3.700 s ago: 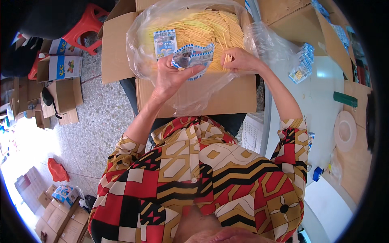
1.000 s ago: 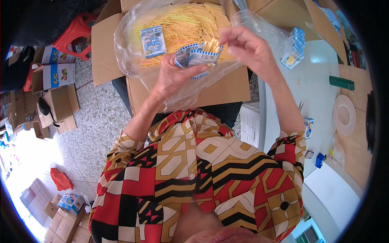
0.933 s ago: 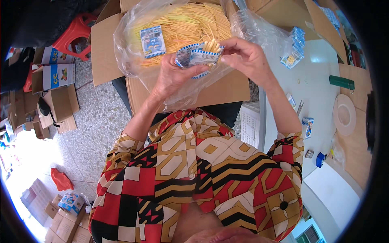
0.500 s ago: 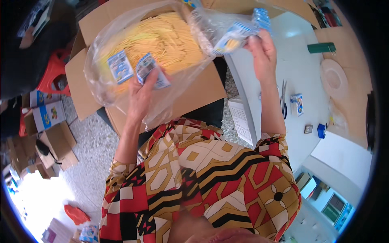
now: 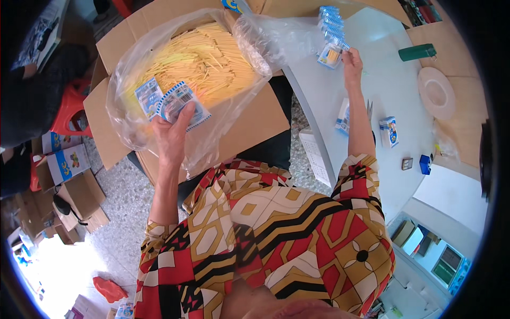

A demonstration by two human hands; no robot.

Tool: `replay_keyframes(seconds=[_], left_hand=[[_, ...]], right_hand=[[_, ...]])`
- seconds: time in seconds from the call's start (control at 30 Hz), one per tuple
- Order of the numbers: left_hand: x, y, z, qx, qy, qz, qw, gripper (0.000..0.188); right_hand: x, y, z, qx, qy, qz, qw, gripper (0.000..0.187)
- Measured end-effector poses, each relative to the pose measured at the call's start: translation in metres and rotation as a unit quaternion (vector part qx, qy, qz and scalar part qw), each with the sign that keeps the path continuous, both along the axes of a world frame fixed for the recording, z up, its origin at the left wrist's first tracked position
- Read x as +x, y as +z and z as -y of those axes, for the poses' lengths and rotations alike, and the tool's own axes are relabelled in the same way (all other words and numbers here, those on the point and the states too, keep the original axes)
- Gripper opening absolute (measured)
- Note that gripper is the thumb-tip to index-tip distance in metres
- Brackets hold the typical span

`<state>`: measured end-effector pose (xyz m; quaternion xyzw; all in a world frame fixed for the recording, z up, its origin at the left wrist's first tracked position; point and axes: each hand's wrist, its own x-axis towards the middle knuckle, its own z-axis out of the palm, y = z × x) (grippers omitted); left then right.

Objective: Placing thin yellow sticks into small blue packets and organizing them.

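In front of me, a cardboard box [image 5: 239, 125] lined with a clear plastic bag [image 5: 119, 90] holds a mass of thin yellow sticks [image 5: 212, 58]. Over its near side, my left hand [image 5: 172, 135] is closed on a blue-and-white packet [image 5: 186, 101], thumb on top. A second similar packet [image 5: 147, 97] sits beside it; whether my fingers hold that too I cannot tell. My right hand [image 5: 353, 66] reaches over the table and pinches the edge of a small packet [image 5: 330, 56] with yellow contents. That packet lies at the near end of an overlapping row of packets [image 5: 331, 25].
The pale table [image 5: 393, 90] carries scissors [image 5: 370, 109], small blue-and-white packs [image 5: 389, 132], a green case [image 5: 417, 52], a straw-coloured hat [image 5: 436, 92] and a small blue box [image 5: 425, 164]. At left are a red stool [image 5: 71, 109], opened cartons [image 5: 79, 191] and a dark-clothed person [image 5: 40, 95].
My right hand has brought its packet down onto the table at the end of the row. My left hand has moved slightly left and nearer to me with its packet.
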<state>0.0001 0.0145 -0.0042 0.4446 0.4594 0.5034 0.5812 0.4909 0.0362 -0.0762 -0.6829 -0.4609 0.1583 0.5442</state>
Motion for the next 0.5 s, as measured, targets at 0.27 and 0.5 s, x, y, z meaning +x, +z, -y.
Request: replay_keyframes(seconds=[0.27, 0.5], left_hand=[[0.01, 0.014, -0.003, -0.017, 0.027, 0.049, 0.998, 0.013], [0.0, 0.008, -0.002, 0.016, -0.026, 0.008, 1.0, 0.012]], right_hand=[[0.008, 0.016, -0.005, 0.011, -0.114, 0.184, 0.976, 0.028], [-0.128, 0.093, -0.01, 0.127, 0.011, 0.247, 0.961, 0.029]])
